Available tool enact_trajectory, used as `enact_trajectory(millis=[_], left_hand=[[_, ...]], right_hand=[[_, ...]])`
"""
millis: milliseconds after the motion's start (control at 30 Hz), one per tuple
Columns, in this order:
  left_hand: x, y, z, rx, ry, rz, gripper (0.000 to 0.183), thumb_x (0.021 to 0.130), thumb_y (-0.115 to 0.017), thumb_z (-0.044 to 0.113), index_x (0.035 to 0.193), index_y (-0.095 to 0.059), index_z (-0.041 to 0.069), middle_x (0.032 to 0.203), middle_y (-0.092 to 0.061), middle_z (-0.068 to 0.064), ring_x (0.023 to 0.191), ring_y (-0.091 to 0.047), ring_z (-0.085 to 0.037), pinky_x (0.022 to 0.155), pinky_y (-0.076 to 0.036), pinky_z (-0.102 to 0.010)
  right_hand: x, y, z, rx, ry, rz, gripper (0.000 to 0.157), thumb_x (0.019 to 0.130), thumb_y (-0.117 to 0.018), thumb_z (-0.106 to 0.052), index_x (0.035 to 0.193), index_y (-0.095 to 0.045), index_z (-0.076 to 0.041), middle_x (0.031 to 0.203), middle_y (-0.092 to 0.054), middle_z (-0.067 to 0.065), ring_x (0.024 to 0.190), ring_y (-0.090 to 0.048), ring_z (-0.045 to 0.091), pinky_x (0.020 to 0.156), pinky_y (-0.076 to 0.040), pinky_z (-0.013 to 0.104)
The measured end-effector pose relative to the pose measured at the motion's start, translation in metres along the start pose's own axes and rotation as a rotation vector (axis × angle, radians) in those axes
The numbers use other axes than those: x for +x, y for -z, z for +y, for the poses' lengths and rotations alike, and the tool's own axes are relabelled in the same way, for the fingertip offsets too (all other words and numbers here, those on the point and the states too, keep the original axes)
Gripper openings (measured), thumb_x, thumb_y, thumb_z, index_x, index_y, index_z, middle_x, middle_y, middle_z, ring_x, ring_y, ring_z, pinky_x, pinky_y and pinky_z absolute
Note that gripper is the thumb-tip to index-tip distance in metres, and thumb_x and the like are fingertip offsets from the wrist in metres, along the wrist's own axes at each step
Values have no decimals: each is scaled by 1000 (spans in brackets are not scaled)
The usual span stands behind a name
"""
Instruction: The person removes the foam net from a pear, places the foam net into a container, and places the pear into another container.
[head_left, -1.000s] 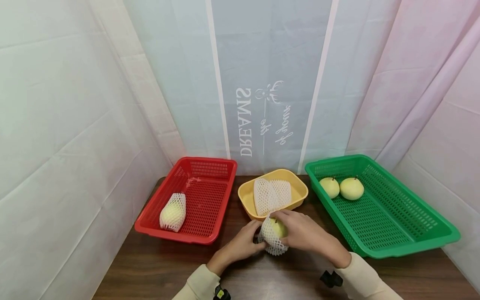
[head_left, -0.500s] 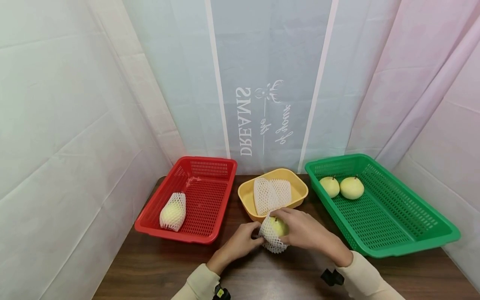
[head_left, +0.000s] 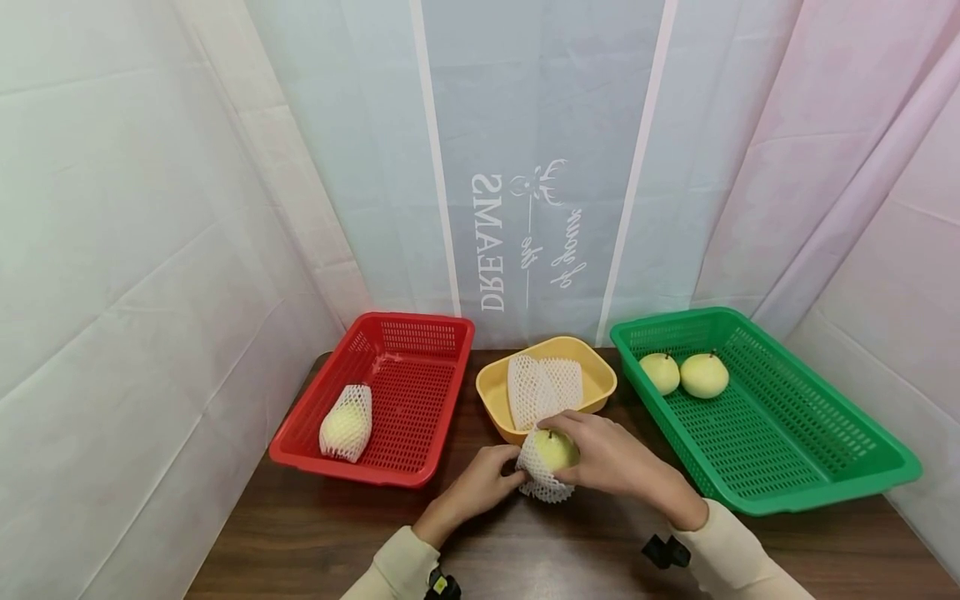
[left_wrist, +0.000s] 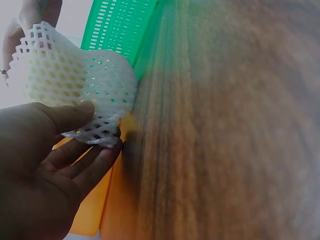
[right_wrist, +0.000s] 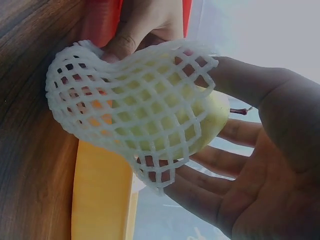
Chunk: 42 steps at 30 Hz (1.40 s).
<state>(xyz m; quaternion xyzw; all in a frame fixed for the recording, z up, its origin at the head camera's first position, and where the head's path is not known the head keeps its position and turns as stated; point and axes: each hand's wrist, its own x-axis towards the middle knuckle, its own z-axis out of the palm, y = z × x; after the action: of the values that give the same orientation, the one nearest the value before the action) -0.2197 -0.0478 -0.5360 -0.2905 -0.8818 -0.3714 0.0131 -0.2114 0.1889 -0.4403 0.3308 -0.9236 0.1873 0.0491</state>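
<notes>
A pale yellow-green pear [head_left: 557, 451] sits partly inside a white foam net sleeve [head_left: 542, 483], in front of the yellow tray. My right hand [head_left: 611, 454] holds the pear near its stem end, with fingers curled round it. In the right wrist view the stem sticks out of the sleeve's wide mouth, while the pear's body [right_wrist: 217, 112] shows through the mesh. My left hand [head_left: 483, 483] pinches the sleeve's lower end; in the left wrist view its thumb [left_wrist: 75, 116] lies on the mesh and the fingers are behind it.
A red basket [head_left: 442, 400] at left contains one sleeved pear [head_left: 346, 429]. The yellow tray [head_left: 491, 392] holds foam net sleeves [head_left: 534, 390]. At right, a green basket [head_left: 810, 383] holds two bare pears [head_left: 703, 376]. All stand on a dark wooden table [head_left: 255, 533].
The pear and sleeve have shifted very slightly up and left, and more of the pear's top shows. Both hands keep their hold; the baskets and tray stay put.
</notes>
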Motion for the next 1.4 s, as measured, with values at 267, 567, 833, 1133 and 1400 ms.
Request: enact_trajectory(millis=[267,567,833,1133,1400], left_hand=[[1,1,1,-17,10,-14,12,97,-74,8,109,-76,8,105,-78,-1,97,-66,-2,88,-57,-24],[0,0,0,-16,16,-17,11,97,-76,11,107,-76,10,103,-77,1,94,-64,-1,84,-55,-22],[-1,0,-4,-15,-57,2,16,99,-74,14,113,-75,8,107,-78,-1,99,-66,-1,85,-57,-25],[-1,-2,-5,-59,19,-21,25,98,-73,9,123,-75,8,116,-79,-3,107,-68,-3,92,-58,-27],[0,-2,-4,-79,61,-34,24,98,-74,10,122,-75,11,115,-78,0,101,-66,1,88,-56,-23]], right_hand=[[0,5,-1,4,-7,1,61,75,-94,-26,130,-72,-15,129,-74,6,117,-71,27,91,-60,45],[0,10,-3,4,-12,13,63,75,-95,-28,132,-71,-16,131,-73,5,118,-71,26,90,-60,44],[1,12,-2,23,2,40,66,75,-97,-31,133,-71,-13,130,-73,6,113,-71,24,87,-60,39],[3,18,-1,56,-8,66,67,76,-97,-32,134,-70,-11,129,-72,9,109,-71,22,84,-59,37],[4,23,-1,63,-3,84,67,77,-96,-33,134,-69,-12,129,-72,8,110,-70,22,87,-60,40]])
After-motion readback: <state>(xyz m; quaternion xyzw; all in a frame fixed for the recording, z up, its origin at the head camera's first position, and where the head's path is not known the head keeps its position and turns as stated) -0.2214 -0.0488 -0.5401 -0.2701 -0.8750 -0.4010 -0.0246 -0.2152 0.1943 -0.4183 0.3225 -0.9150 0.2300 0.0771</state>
